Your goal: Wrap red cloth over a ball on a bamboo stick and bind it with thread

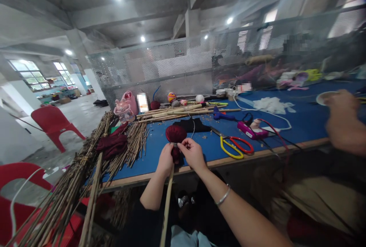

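Note:
A dark red cloth ball point(175, 134) sits at the top of a pale wooden stick point(167, 205) near the table's front edge. My left hand point(166, 160) is closed around the gathered cloth just under the ball. On the other side my right hand point(192, 153) has its fingers pinched at the same neck, where a light thin string point(174, 145) crosses the cloth. Loose dark red cloth hangs below, between the hands. Behind the ball lies a black cloth point(196, 125).
On the blue table point(210, 147), yellow-and-red scissors point(234, 146), a blue glue gun point(221, 114) and a purple box point(251, 130) lie right. Bundled sticks point(134, 140) and dark red cloth point(113, 146) are left. Another person's hand point(343, 105) holds a round white object at far right.

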Motion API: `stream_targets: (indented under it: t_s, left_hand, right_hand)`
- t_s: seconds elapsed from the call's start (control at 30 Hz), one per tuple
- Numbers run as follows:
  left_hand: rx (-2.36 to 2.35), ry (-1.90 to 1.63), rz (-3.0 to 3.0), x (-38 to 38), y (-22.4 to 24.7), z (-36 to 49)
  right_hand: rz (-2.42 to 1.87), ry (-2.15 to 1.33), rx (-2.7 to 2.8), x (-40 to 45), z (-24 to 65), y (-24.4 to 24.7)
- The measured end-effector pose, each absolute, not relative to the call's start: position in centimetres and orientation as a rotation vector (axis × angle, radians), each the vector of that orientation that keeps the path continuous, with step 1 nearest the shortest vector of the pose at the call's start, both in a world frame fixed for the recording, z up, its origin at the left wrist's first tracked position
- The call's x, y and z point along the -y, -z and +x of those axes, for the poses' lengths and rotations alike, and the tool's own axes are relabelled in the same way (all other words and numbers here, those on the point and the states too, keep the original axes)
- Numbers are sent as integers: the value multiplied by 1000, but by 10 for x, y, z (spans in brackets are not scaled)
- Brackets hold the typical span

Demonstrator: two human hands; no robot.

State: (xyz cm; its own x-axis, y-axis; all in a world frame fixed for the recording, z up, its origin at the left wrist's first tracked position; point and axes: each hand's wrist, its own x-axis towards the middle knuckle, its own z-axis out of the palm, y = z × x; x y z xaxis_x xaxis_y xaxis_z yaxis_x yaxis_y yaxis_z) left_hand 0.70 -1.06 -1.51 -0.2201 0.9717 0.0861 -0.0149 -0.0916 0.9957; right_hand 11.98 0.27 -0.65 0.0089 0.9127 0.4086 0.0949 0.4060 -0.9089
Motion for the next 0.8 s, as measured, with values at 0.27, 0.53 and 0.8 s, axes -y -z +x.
stream_targets:
  t_s: [0.27, 0.53, 0.8]
  left_hand:
    - [-1234, -1422, 1098, 10, 14, 7]
    - [-1196, -1420, 1094, 14, 8, 10]
    - [-1207, -1424, 1110, 16, 5, 10]
  right_hand:
    - [-946, -810, 1439, -1, 121, 7]
    - [-963, -787, 1476, 0, 120, 7]
    - [-951, -770, 1447, 3, 119, 7]
